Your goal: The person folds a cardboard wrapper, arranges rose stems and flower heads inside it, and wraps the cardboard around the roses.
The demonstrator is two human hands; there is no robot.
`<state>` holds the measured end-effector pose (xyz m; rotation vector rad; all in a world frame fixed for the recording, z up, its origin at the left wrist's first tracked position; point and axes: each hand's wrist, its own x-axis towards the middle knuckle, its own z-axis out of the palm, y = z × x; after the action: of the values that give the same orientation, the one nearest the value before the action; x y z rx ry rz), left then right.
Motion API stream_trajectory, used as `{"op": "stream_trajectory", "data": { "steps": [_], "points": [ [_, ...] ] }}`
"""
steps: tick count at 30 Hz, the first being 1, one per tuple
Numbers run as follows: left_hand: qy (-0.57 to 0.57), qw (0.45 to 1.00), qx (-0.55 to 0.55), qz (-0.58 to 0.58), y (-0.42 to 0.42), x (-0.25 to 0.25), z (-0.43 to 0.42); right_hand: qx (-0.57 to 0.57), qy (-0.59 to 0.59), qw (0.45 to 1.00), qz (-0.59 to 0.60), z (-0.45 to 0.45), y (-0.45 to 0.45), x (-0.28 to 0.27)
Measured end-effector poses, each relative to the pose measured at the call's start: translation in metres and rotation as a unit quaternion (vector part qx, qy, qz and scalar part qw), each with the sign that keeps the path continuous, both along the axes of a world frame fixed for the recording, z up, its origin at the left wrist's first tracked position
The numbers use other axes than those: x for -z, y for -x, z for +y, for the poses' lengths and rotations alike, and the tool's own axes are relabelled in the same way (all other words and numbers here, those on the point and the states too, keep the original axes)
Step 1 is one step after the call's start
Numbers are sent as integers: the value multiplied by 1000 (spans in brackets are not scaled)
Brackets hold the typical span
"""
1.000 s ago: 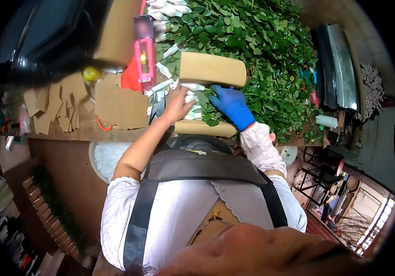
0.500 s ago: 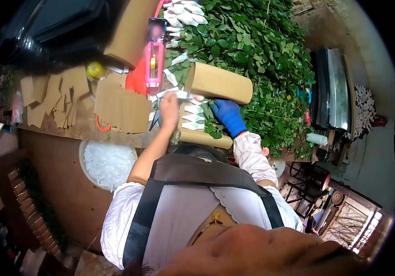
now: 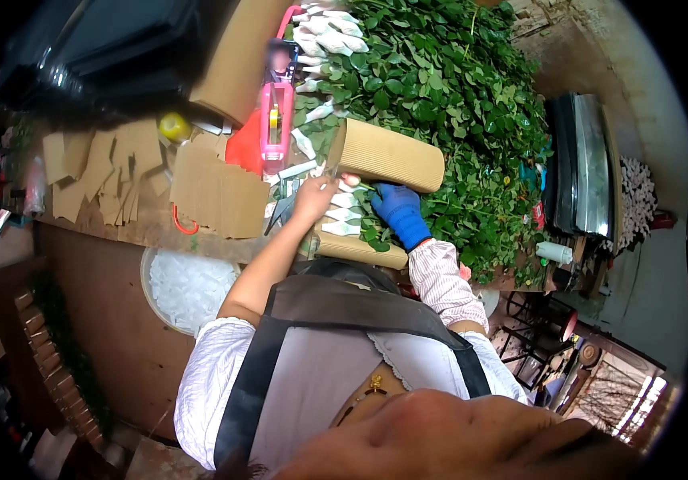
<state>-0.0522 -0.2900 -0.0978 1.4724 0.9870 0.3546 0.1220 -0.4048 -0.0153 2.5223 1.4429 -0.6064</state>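
Note:
My bare left hand (image 3: 317, 198) is closed, fingertips pinched beside a pale pink rose bud (image 3: 350, 180). What those fingertips hold, if anything, is too small to make out. My right hand (image 3: 400, 211), in a blue glove, closes round the green stem just behind that bud. Below the bud, white-sleeved flower heads (image 3: 343, 214) lie in a row on corrugated cardboard (image 3: 368, 250). A folded piece of corrugated cardboard (image 3: 392, 156) lies just beyond both hands. Dark scissors (image 3: 281, 212) lie left of my left hand, near a white strip (image 3: 297, 170).
A leafy pile of stems (image 3: 440, 80) covers the right side, with more white-sleeved heads (image 3: 329, 36) along its left edge. On the left are a pink tape dispenser (image 3: 276, 128), a phone (image 3: 281, 60) and cardboard pieces (image 3: 216, 188). A basin of white sleeves (image 3: 192, 288) stands below the table edge.
My left hand has moved a little right and down, closer to the rose bud. The white strip now lies apart from that hand. My gloved right hand stays nearly in place.

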Motion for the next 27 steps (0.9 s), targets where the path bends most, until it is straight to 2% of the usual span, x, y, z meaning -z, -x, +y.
{"op": "stream_trajectory", "data": {
  "steps": [4, 5, 7, 9, 10, 11, 13, 15, 16, 20, 23, 26, 27],
  "points": [
    [27, 975, -198, -97, -1, 2, -6, -4, 8, 1000, 1, 0, 0, 0],
    [116, 944, -278, -135, 3, 5, -2, -7, 2, 1000, 0, -1, 0, 1],
    [66, 934, -303, -179, 23, -28, 26, -2, -4, 1000, 27, -3, -1, 2],
    [-102, 966, -182, -151, 39, -21, 38, 10, -8, 997, 81, -1, -5, -6],
    [-30, 977, -88, -193, 51, -19, 36, -6, -29, 995, 95, -4, -4, -14],
    [12, 1000, 11, -15, 60, -25, 38, -3, -16, 995, 98, -1, -3, -16],
    [-88, 995, 44, 5, 53, -12, 23, 6, 11, 995, 103, 3, 0, -18],
    [-105, 982, 112, 109, 40, -53, 11, 4, -1, 998, 61, 3, 5, -12],
    [-129, 975, 147, 103, 34, -54, 8, 3, -5, 999, 39, 1, 7, -8],
    [-248, 960, 126, 24, 27, -35, -2, -11, 8, 1000, 23, 1, 4, 5],
    [-171, 982, 81, 7, 30, -26, -10, -16, 3, 1000, 10, -1, 4, 10],
    [-25, 1000, -2, 9, 32, -24, -10, -21, -7, 1000, 6, -1, 5, 13],
    [20, 998, -61, -25, 36, -28, -4, -27, -21, 999, 1, -2, 4, 18]
  ]
}}
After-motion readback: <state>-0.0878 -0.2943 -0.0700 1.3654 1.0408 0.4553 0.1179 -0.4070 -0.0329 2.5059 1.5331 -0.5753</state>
